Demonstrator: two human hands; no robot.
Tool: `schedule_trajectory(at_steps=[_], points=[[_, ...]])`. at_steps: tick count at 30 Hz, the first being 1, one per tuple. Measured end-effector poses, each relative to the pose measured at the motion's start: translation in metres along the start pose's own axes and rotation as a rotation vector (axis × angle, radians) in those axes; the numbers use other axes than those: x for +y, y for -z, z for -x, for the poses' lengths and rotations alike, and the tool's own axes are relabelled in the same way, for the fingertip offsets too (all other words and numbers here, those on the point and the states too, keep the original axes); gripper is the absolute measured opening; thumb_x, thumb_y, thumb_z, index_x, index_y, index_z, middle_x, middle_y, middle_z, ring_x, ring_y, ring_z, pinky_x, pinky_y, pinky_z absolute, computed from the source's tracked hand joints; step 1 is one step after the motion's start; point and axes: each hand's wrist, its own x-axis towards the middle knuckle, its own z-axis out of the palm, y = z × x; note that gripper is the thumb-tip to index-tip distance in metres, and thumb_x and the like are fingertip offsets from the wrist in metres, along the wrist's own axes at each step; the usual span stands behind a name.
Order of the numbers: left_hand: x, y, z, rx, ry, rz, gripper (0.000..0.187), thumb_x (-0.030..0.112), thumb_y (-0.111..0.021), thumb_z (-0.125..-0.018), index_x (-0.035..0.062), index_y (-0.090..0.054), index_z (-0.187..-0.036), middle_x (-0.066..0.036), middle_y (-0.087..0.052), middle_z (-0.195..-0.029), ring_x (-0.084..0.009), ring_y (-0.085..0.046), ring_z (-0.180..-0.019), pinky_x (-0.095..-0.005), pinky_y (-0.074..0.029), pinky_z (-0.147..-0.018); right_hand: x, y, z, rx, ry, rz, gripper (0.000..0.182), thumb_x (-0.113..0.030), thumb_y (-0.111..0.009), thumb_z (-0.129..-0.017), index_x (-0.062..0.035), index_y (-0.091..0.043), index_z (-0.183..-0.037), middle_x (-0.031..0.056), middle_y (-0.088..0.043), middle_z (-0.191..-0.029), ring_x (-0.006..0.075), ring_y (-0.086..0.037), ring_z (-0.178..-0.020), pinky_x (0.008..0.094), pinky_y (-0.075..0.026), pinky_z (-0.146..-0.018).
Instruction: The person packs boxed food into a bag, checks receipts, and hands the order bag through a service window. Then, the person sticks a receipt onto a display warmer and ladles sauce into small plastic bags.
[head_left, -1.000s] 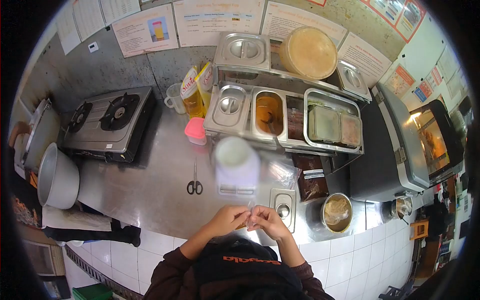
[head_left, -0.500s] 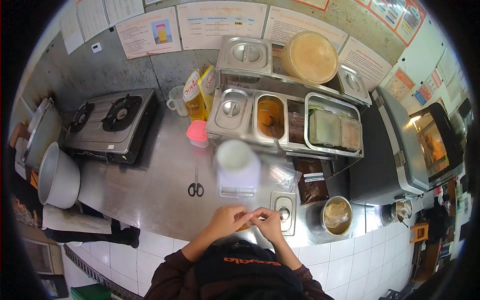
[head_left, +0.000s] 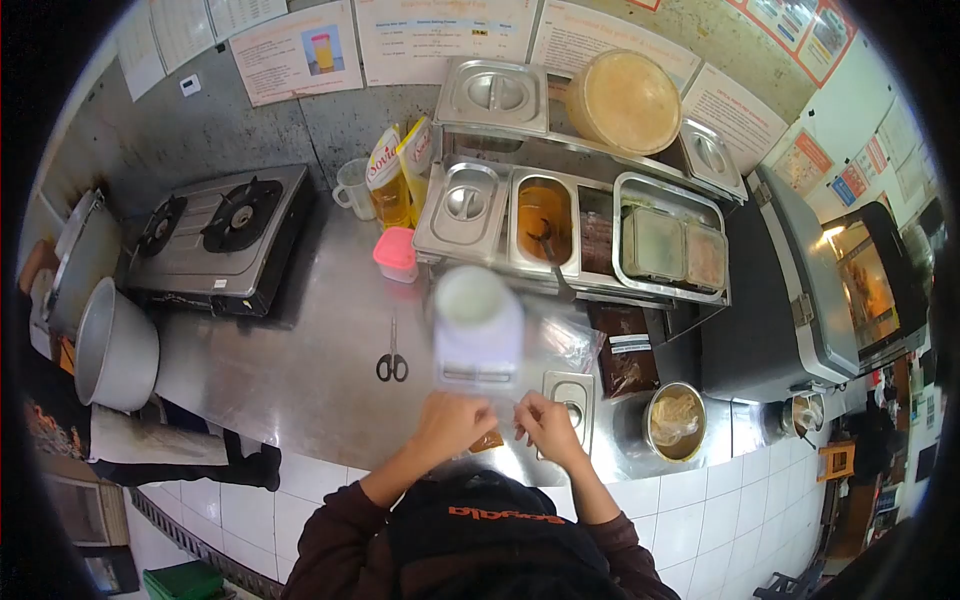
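Between my two hands, low at the counter's front edge, is a small clear plastic bag (head_left: 487, 441) with orange-brown contents, mostly hidden. My left hand (head_left: 455, 424) is closed at its upper left, fingers curled in a pinch. My right hand (head_left: 548, 428) is closed too, a short gap to the right, thumb and fingers pinched. Thin see-through plastic seems to run between them. Just beyond stands a white kitchen scale (head_left: 478, 345) with a pale bowl (head_left: 470, 296) on top, both blurred. A steel lid (head_left: 572, 388) lies beside my right hand.
Black-handled scissors (head_left: 392, 366) and a pink-lidded tub (head_left: 396, 256) lie left of the scale. A gas stove (head_left: 220, 240) stands far left. Behind is a rack with a sauce pan (head_left: 543, 225). To the right are a dark sauce pouch (head_left: 626, 352) and a steel bowl (head_left: 675, 422).
My hands were together with fingertips meeting; now they have moved apart, left and right, and slightly forward. The camera view has shifted slightly.
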Motion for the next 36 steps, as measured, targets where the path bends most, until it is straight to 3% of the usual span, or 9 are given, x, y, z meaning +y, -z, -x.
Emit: schedule_trajectory(at_steps=[3,6,8,9,12,14,22,25,36], points=[[-0.007,0.006,-0.014,0.164,-0.188,0.022,0.030,0.031,-0.066,-0.074,0.0057,-0.056,-0.087,-0.008,-0.058,-0.088,-0.0261,-0.055,-0.088,-0.0357,-0.040,-0.072,0.005,0.011,0.001,-0.098,-0.048,-0.297,0.010,-0.004,-0.054,-0.086,0.0007,-0.049,-0.079,0.0064,-0.061,-0.075,0.0118,-0.061,-0.066,0.0231,-0.050,-0.050],[-0.028,0.012,-0.028,-0.174,-0.200,0.307,0.039,0.036,-0.068,-0.073,0.0051,-0.056,-0.093,-0.010,-0.058,-0.090,-0.0267,-0.055,-0.089,-0.0353,-0.041,-0.073,-0.005,0.025,0.000,-0.073,-0.018,-0.493,0.007,0.002,-0.060,-0.080,0.0016,-0.054,-0.082,0.0068,-0.062,-0.082,0.0099,-0.061,-0.068,0.0209,-0.048,-0.049],[-0.031,0.025,-0.041,-0.806,0.179,0.410,0.048,0.037,-0.071,-0.070,0.0038,-0.054,-0.101,-0.014,-0.056,-0.098,-0.0287,-0.054,-0.093,-0.0353,-0.042,-0.076,-0.014,0.040,0.000,-0.123,-0.077,-0.324,0.010,0.001,-0.063,-0.077,0.0015,-0.058,-0.086,0.0075,-0.063,-0.083,0.0103,-0.062,-0.068,0.0220,-0.048,-0.050],[-0.028,0.027,-0.045,-0.810,0.177,0.411,0.048,0.037,-0.071,-0.070,0.0038,-0.054,-0.101,-0.014,-0.056,-0.098,-0.0287,-0.054,-0.093,-0.0353,-0.042,-0.076,-0.017,0.045,0.000,-0.172,-0.134,-0.155,0.016,0.001,-0.065,-0.075,0.0013,-0.062,-0.090,0.0081,-0.063,-0.085,0.0108,-0.062,-0.067,0.0232,-0.048,-0.051],[-0.016,0.029,-0.050,-0.707,0.185,0.026,0.055,0.036,-0.074,-0.066,0.0041,-0.053,-0.106,-0.012,-0.055,-0.104,-0.0272,-0.052,-0.097,-0.0353,-0.040,-0.079,-0.022,0.044,0.000,-0.042,0.027,0.001,0.027,-0.001,-0.069,-0.070,-0.0026,-0.066,-0.096,0.0092,-0.062,-0.084,0.0139,-0.063,-0.065,0.0262,-0.048,-0.056],[-0.003,0.020,-0.048,-0.038,-0.280,0.058,0.056,0.036,-0.076,-0.061,0.0063,-0.057,-0.104,-0.008,-0.056,-0.107,-0.0247,-0.051,-0.100,-0.0354,-0.038,-0.083,-0.033,0.043,-0.001,0.011,0.074,0.080,0.028,-0.002,-0.071,-0.068,-0.0028,-0.066,-0.096,0.0100,-0.060,-0.086,0.0155,-0.063,-0.065,0.0270,-0.048,-0.058],[-0.010,0.015,-0.058,-0.017,-0.261,0.105,0.062,0.029,-0.078,-0.058,0.0080,-0.055,-0.111,-0.007,-0.053,-0.114,-0.0256,-0.047,-0.106,-0.0374,-0.037,-0.089,-0.026,0.038,-0.047,0.234,0.190,0.156,0.039,-0.010,-0.076,-0.064,-0.0040,-0.062,-0.100,0.0122,-0.054,-0.093,0.0208,-0.062,-0.067,0.0287,-0.048,-0.061],[-0.018,0.021,-0.060,0.102,-0.238,0.173,0.063,0.022,-0.079,-0.057,0.0086,-0.055,-0.114,-0.007,-0.053,-0.115,-0.0241,-0.049,-0.102,-0.0356,-0.040,-0.084,-0.035,0.051,-0.092,0.658,0.206,-0.044,0.046,-0.013,-0.078,-0.063,-0.0048,-0.060,-0.104,0.0123,-0.054,-0.089,0.0200,-0.059,-0.064,0.0273,-0.047,-0.060],[-0.021,0.035,-0.063,0.192,0.026,0.478,0.051,0.013,-0.076,-0.064,0.0062,-0.055,-0.110,-0.007,-0.056,-0.101,-0.0158,-0.051,-0.074,-0.0256,-0.043,-0.062,-0.050,0.099,-0.149,0.743,0.459,0.062,0.007,-0.005,-0.055,-0.085,0.0003,-0.059,-0.089,0.0089,-0.059,-0.077,0.0149,-0.058,-0.065,0.0265,-0.046,-0.056]])
